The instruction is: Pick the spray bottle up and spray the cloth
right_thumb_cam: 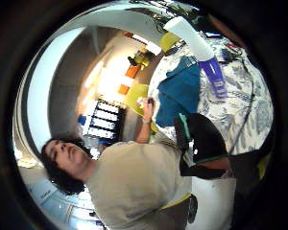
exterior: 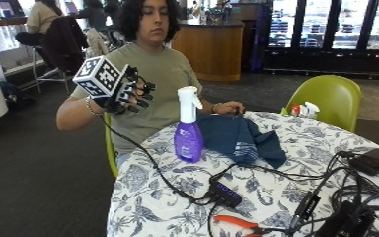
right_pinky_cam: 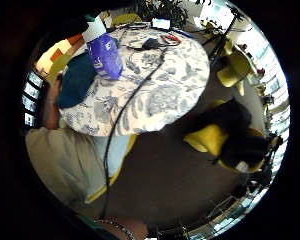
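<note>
A purple spray bottle (exterior: 189,128) with a white sprayer head stands upright on the flowered tablecloth, and shows too in the palm views (right_pinky_cam: 105,52) (right_thumb_cam: 206,55). Right behind it lies a dark teal cloth (exterior: 239,138) (right_thumb_cam: 180,93) (right_pinky_cam: 77,80), crumpled, with the person's bare hand (exterior: 227,107) holding up its far edge. My gloved right hand (exterior: 132,91) hangs in the air above the table's edge, off to the side of the bottle and apart from it. Its fingers are spread and loosely bent, holding nothing.
A round table (exterior: 170,207) carries a black cable hub (exterior: 223,191), several cables, orange-handled pliers (exterior: 239,223) and a dark device (exterior: 373,160). Two small bottles (exterior: 303,108) stand at the far edge. A green chair (exterior: 327,98) is behind the table.
</note>
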### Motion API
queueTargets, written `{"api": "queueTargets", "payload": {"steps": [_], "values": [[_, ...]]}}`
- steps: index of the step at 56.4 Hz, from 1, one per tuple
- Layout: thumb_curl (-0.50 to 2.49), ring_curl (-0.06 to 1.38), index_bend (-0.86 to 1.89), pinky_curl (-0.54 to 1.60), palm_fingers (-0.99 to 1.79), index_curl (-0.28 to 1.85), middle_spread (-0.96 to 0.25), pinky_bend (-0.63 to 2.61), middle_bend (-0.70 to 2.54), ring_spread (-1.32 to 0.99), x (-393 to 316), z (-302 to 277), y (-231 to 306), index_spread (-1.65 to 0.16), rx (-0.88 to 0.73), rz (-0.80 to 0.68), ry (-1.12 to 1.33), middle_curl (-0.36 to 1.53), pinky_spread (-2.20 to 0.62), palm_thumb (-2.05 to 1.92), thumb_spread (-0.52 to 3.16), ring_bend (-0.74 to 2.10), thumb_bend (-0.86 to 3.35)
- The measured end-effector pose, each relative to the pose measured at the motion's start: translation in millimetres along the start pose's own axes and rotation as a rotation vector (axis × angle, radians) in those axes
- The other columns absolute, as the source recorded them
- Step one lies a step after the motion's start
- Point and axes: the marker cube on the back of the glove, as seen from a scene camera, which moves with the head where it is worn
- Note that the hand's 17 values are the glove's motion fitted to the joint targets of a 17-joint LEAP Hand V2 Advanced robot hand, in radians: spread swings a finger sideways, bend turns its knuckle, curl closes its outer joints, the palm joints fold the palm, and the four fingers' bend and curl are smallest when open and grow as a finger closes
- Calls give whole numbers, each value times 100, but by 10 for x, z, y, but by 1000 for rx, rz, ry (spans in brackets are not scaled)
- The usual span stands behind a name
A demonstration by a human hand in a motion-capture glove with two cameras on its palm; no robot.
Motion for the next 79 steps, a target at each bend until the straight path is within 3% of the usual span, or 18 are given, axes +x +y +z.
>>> {"api": "queueTargets", "payload": {"steps": [11, 23, 26, 30, 31, 35, 42, 51, 66, 75, 79], "values": [[35, 32, 11, 34, 45, 24, -1, 36, 16, -6, 46, 389, -290, -39, 199, 95, -236, 28, 18, 79, 117, 46, 8], [38, 35, 10, 36, 58, 21, 3, 43, 22, -4, 240, 577, -751, -37, 306, 138, -420, 31, 14, 84, 120, 55, 5], [39, 36, 11, 35, 68, 21, 2, 42, 25, -4, 334, 621, -878, -36, 380, 153, -447, 33, 13, 85, 122, 56, 5], [40, 36, 14, 37, 103, 23, -2, 49, 30, -8, 443, 677, -1041, -30, 491, 166, -475, 36, -1, 88, 125, 57, 6], [41, 35, 13, 35, 97, 23, -2, 45, 30, -7, 467, 684, -1079, -29, 507, 166, -481, 36, 0, 88, 126, 54, 6], [42, 42, 16, 42, 129, 27, -7, 58, 35, -11, 549, 696, -1227, -27, 548, 182, -510, 41, -12, 90, 127, 66, 6], [43, 50, 32, 52, 141, 36, -13, 75, 50, -16, 609, 701, -1414, -27, 596, 245, -523, 50, -15, 90, 132, 78, 5], [48, 59, 66, 62, 135, 51, -18, 87, 72, -19, 583, 766, -1484, -27, 542, 230, -583, 63, -15, 94, 142, 91, 8], [55, 69, 84, 75, 119, 67, -22, 99, 91, -20, 509, 726, -1361, -24, 592, 229, -598, 80, -14, 97, 152, 107, 12], [56, 67, 62, 72, 106, 64, -18, 92, 80, -18, 386, 692, -1109, -23, 471, 171, -590, 78, -17, 89, 152, 102, 8], [56, 64, 48, 67, 81, 62, -13, 75, 65, -13, 324, 685, -936, -22, 413, 133, -584, 71, -15, 85, 148, 93, 5]]}}
